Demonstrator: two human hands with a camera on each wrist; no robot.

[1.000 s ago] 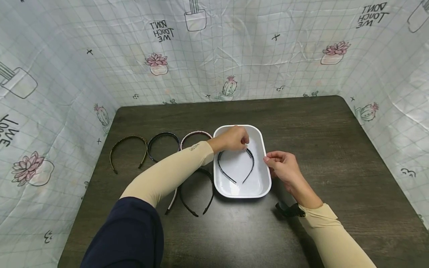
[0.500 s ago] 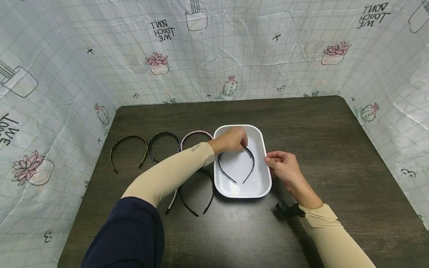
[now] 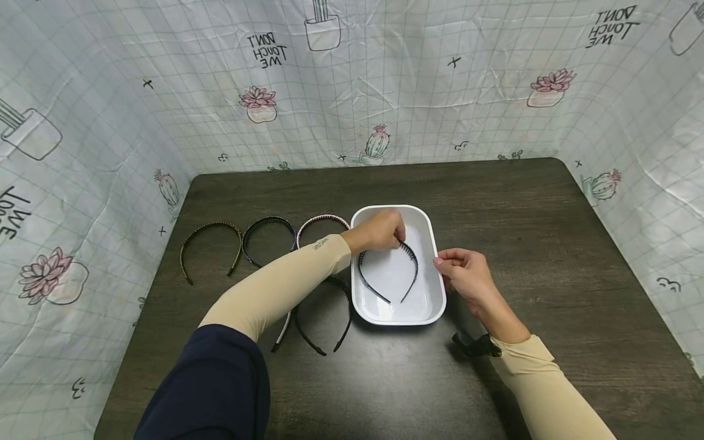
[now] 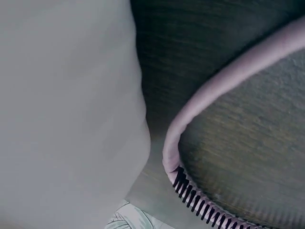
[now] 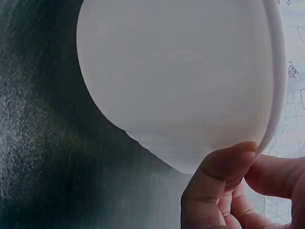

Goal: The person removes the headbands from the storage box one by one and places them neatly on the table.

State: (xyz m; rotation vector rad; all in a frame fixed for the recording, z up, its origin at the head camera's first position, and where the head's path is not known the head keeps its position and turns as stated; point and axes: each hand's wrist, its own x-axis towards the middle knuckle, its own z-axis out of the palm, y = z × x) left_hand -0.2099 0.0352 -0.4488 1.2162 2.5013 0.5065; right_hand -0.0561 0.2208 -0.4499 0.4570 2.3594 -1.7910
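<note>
A white tray (image 3: 387, 269) stands near the table's middle. Inside it lies a black toothed headband (image 3: 416, 264), its two ends pointing toward me. My left hand (image 3: 381, 230) reaches in over the tray's far half, fingers curled down at the headband's top, gripping it; the fingertips are hidden behind the hand. My right hand (image 3: 464, 273) pinches the tray's right rim between thumb and fingers, as the right wrist view also shows with the tray wall (image 5: 186, 71). A pink headband (image 4: 209, 95) fills part of the left wrist view, beside the sleeve.
Left of the tray, a gold-brown headband (image 3: 211, 223), a dark blue headband (image 3: 269, 219) and the pink one line the table. Nearer me lie a black headband (image 3: 350, 308) and a pale headband end (image 3: 283, 333), partly hidden under my left arm. Patterned cloth (image 3: 418, 85) surrounds the table.
My left hand has shifted slightly left over the top of the headband in the tray, and its ends have slid a little to the right. The right hand keeps its place on the rim.
</note>
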